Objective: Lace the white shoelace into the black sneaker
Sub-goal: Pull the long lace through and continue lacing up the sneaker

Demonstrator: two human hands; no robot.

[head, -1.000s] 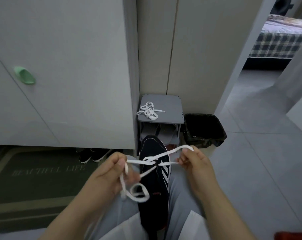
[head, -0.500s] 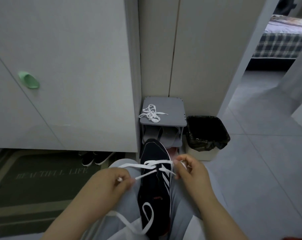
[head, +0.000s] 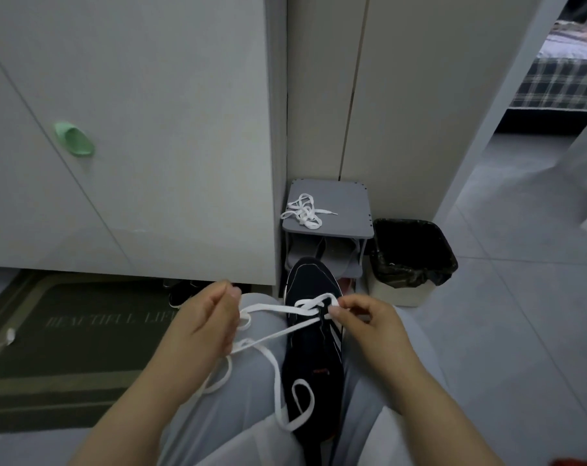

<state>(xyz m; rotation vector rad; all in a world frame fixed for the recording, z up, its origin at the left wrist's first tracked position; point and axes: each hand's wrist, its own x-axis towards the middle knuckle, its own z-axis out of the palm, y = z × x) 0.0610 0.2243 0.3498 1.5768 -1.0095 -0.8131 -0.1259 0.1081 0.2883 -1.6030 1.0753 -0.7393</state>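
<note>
A black sneaker (head: pixel 314 351) with white side stripes lies between my thighs, toe pointing away from me. A white shoelace (head: pixel 278 311) crosses its front eyelets. My left hand (head: pixel 203 326) holds the lace out to the left of the shoe; two strands run from it to the eyelets. The lace's slack trails down over my left thigh and loops onto the shoe's heel. My right hand (head: pixel 369 322) pinches the lace at the right-hand eyelets, fingertips touching the shoe.
A second white shoelace (head: pixel 303 210) lies bunched on a small grey rack (head: pixel 345 210) ahead. A black-lined bin (head: pixel 413 260) stands to its right, a dark doormat (head: pixel 70 334) to the left under a white cabinet. Grey tile floor spreads right.
My left hand has drawn the lace out to the left, pulling the strands straighter. The slack loop slid down from near my left hand to the shoe's heel. My right hand dropped onto the eyelets.
</note>
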